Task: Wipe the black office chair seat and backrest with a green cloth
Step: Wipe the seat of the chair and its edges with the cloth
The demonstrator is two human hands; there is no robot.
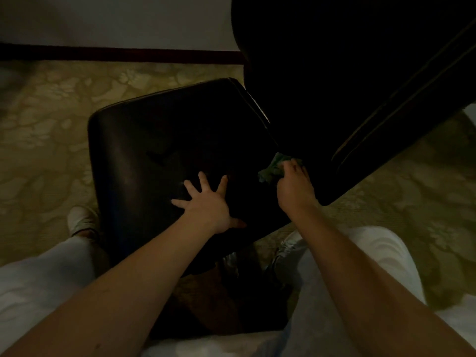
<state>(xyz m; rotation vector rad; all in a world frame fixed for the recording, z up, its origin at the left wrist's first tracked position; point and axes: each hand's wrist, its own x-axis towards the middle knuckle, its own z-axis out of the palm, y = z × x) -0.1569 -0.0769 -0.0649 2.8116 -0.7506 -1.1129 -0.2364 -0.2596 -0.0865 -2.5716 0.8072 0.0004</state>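
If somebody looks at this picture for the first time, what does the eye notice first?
The big black seat fills the dim centre, with the left hand spread flat on its near part. At the seat's right edge, where the backrest rises, the right hand grips a crumpled green cloth. A pale patterned carpet lies all around.

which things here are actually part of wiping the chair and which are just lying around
Part of the job:
black seat, with the left hand flat on it, fingers spread
backrest
green cloth, gripped by the right hand where seat and backrest meet

Just there:
patterned carpet
wall and dark skirting
white shoe
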